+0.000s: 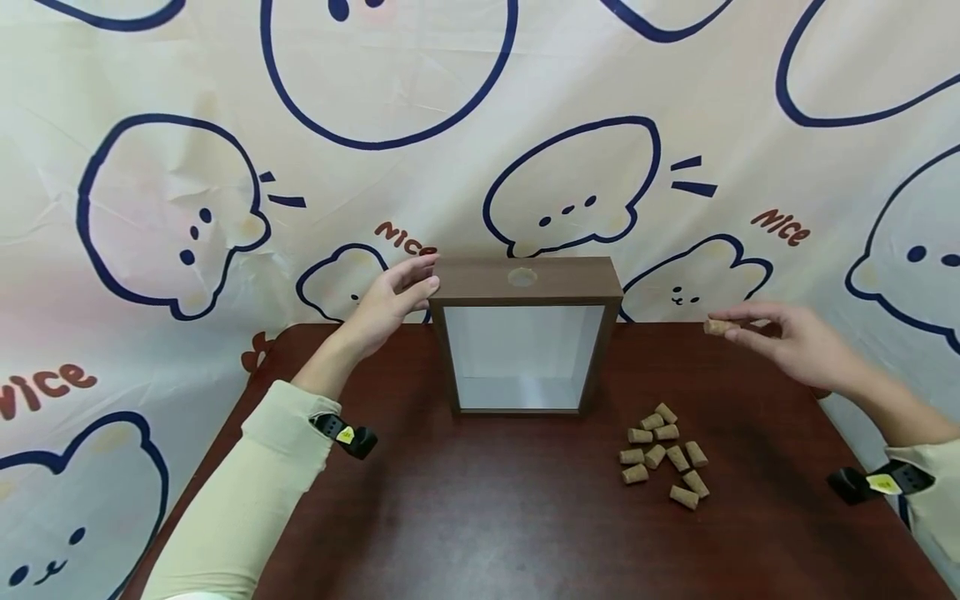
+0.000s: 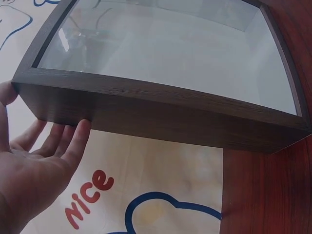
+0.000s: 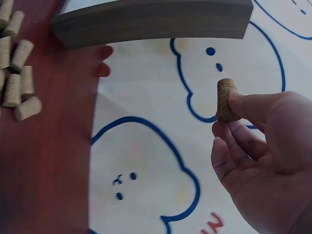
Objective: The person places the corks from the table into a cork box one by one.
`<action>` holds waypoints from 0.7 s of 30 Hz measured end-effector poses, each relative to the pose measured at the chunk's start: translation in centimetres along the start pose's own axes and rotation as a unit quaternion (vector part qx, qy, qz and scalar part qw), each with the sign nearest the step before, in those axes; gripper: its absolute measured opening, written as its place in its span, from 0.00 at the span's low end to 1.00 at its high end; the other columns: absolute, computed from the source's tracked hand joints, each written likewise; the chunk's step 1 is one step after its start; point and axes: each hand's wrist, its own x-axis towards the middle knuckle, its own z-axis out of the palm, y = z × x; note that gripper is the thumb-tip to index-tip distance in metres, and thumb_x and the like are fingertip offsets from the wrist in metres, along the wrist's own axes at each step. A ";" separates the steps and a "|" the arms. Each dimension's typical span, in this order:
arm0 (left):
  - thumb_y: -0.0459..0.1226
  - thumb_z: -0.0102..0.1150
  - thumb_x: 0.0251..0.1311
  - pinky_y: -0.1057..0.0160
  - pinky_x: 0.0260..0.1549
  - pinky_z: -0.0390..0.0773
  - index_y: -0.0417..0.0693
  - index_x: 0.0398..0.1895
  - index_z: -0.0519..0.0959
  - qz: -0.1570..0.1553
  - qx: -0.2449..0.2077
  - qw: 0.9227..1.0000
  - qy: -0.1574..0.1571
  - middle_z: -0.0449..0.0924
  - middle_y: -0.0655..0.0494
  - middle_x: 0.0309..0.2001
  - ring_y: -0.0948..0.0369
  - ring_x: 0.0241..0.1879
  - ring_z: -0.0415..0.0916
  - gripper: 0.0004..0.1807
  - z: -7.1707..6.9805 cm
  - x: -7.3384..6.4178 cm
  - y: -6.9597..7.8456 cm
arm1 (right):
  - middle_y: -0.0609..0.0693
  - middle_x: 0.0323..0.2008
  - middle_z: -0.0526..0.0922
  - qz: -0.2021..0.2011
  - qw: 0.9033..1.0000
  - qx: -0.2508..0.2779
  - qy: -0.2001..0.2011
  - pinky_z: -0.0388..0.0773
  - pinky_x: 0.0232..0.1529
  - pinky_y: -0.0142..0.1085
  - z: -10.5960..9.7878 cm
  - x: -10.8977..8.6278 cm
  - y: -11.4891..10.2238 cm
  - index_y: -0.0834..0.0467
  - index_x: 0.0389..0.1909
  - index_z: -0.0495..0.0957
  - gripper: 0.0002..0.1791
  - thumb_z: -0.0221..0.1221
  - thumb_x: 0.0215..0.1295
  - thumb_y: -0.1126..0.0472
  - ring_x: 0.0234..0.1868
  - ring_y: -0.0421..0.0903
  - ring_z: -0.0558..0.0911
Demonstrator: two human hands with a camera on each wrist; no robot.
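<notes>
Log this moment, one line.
left hand: touching box, upper left | right hand: pinching cork, clear of box | box: upright on table | other corks: on table, front-right of box

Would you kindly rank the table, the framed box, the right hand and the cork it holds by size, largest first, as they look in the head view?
1. Table, though cut off by the picture's edge
2. Framed box
3. Right hand
4. Held cork

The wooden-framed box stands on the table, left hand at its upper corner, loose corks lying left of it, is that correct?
Not quite: the head view shows the loose corks lying right of the box. It does stand on the table, with the left hand at its upper corner.
</notes>
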 end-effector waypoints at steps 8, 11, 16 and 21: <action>0.43 0.51 0.77 0.46 0.67 0.68 0.45 0.79 0.59 0.003 -0.005 1.000 0.000 0.61 0.49 0.76 0.51 0.70 0.64 0.31 -0.1 0.0 -0.2 | 0.49 0.45 0.83 0.012 1.000 -0.009 0.009 0.74 0.35 0.24 -1.4 2.8 -3.2 0.59 0.57 0.83 0.16 0.60 0.72 0.68 0.37 0.36 0.77; 0.43 0.51 0.77 0.46 0.67 0.68 0.45 0.79 0.59 0.002 -0.007 1.000 -0.001 0.60 0.49 0.76 0.51 0.70 0.64 0.31 -0.1 -0.1 -0.2 | 0.49 0.46 0.84 0.000 1.000 -0.012 0.010 0.74 0.36 0.23 -1.6 3.8 -4.2 0.58 0.57 0.84 0.16 0.61 0.71 0.68 0.38 0.36 0.78; 0.44 0.51 0.77 0.46 0.67 0.68 0.46 0.79 0.59 -0.002 -0.006 1.000 0.000 0.60 0.49 0.76 0.51 0.71 0.63 0.32 -0.1 -0.1 -0.2 | 0.50 0.48 0.84 0.000 1.000 -0.015 0.000 0.73 0.38 0.22 -1.6 5.3 -5.8 0.55 0.58 0.84 0.15 0.61 0.73 0.64 0.41 0.35 0.76; 0.44 0.51 0.77 0.46 0.67 0.68 0.45 0.79 0.58 -0.003 -0.006 1.000 0.001 0.60 0.49 0.76 0.51 0.71 0.63 0.32 0.0 -0.1 -0.2 | 0.54 0.50 0.84 0.010 1.000 -0.009 -0.012 0.72 0.40 0.23 -1.4 6.8 -7.4 0.56 0.59 0.83 0.16 0.61 0.73 0.62 0.42 0.38 0.76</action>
